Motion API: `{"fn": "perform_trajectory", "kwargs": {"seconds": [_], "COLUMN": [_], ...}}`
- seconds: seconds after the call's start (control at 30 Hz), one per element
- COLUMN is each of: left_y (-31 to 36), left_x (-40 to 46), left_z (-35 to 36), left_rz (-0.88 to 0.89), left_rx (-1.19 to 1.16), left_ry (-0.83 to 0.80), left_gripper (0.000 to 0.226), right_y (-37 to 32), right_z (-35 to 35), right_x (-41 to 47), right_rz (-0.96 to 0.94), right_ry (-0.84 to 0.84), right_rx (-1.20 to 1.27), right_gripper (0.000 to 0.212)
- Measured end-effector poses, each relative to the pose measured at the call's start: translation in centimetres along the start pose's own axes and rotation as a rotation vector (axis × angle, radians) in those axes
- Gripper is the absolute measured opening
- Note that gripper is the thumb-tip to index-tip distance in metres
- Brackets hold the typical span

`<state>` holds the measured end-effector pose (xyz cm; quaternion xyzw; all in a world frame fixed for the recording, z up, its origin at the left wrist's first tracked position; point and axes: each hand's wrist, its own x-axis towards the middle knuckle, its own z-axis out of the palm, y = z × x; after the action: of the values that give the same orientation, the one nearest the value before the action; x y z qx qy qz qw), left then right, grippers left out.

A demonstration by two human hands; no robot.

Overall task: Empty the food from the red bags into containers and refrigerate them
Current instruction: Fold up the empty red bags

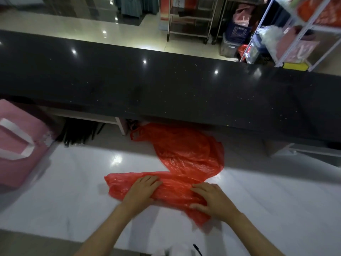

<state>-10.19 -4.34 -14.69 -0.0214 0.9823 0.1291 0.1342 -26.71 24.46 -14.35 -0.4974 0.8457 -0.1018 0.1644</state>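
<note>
Red bag point(177, 163), flattened and apparently empty, on the white worktop point(276, 200) — its folded near strip runs left to right directly beneath both sets of fingers, the looser body and handle loops trailing away beyond the fingertips toward the black counter point(166, 85). Left hand point(143, 189) and right hand point(212, 199) press flat on the strip, fingers straight and slightly spread, gripping nothing — neither is clearly nearer. No writing legible on the bag

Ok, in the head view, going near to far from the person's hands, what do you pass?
Left hand and right hand pressing flat on the red bag → black counter → glossy floor → metal trolley.
</note>
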Motion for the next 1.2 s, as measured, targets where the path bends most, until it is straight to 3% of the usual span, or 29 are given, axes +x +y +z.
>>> {"fn": "perform_trajectory", "kwargs": {"seconds": [0.07, 0.13, 0.2, 0.23, 0.3, 0.4, 0.5, 0.57, 0.63, 0.77, 0.83, 0.87, 0.97, 1.03, 1.07, 1.13, 1.2], "left_y": [-0.6, -0.2, 0.7, 1.2, 1.8, 1.6, 2.0, 2.5, 2.9, 4.2, 4.4, 4.4, 4.7, 5.2, 5.4, 5.6, 5.2], "left_x": [-0.1, -0.2, 0.3, 0.7, 1.4, 2.1, 2.9, 3.4, 4.3, 5.7, 5.7, 5.7, 6.0, 6.4, 6.5, 6.6, 6.7], "left_z": [-0.1, -0.4, -1.2, -1.6, -2.5, -3.8, -5.4, -6.1, -5.8, -4.2, -3.0, -2.5, -2.0, -2.0, -2.0, -2.4, -2.0], "left_rz": [0.011, -0.033, -0.102, -0.125, -0.111, 0.062, 0.220, 0.261, 0.250, 0.010, -0.074, -0.087, -0.115, -0.135, -0.141, -0.152, -0.130], "left_rx": [-0.005, -0.013, -0.005, 0.016, 0.097, 0.122, 0.044, 0.024, 0.021, 0.054, 0.054, 0.065, 0.116, 0.113, 0.109, 0.139, 0.188], "left_ry": [0.028, 0.006, -0.011, -0.008, 0.038, 0.268, 0.590, 0.676, 0.582, 0.123, -0.064, -0.089, -0.024, 0.012, 0.022, 0.007, 0.027], "left_gripper": [0.073, 0.083, 0.093, 0.087, 0.054, 0.035, 0.026, 0.018, 0.031, 0.097, 0.115, 0.117, 0.114, 0.113, 0.111, 0.100, 0.081], "right_y": [0.0, 0.1, 0.2, 0.3, 0.8, 1.8, 3.2, 4.8, 4.5, 1.8, 1.9, 1.8, 1.6, 0.7, 0.2, -1.4, -2.3], "right_z": [-1.7, -2.6, -3.4, -3.6, -3.8, -2.4, -0.4, 0.6, 0.1, -4.1, -6.4, -7.4, -8.8, -8.5, -8.2, -8.1, -6.8], "right_x": [1.0, 3.1, 6.1, 7.5, 9.6, 10.2, 8.5, 7.2, 5.4, 2.3, 1.0, 0.8, 0.8, 1.6, 2.0, 2.9, 3.8], "right_rz": [0.035, 0.093, 0.258, 0.356, 0.485, 0.401, 0.206, 0.157, 0.271, 0.553, 0.516, 0.464, 0.479, 0.400, 0.330, 0.200, 0.149], "right_ry": [0.210, 0.424, 0.488, 0.467, 0.326, -0.020, -0.030, 0.030, -0.064, -0.097, -0.128, -0.131, 0.151, 0.338, 0.326, 0.156, -0.053], "right_rx": [0.031, -0.013, -0.005, 0.014, 0.015, -0.029, 0.005, 0.102, 0.345, 0.954, 0.947, 0.826, 0.544, 0.419, 0.323, 0.130, -0.045], "right_gripper": [0.063, 0.058, 0.070, 0.078, 0.082, 0.062, 0.052, 0.050, 0.041, 0.035, 0.022, 0.025, 0.017, 0.031, 0.049, 0.095, 0.128]}}
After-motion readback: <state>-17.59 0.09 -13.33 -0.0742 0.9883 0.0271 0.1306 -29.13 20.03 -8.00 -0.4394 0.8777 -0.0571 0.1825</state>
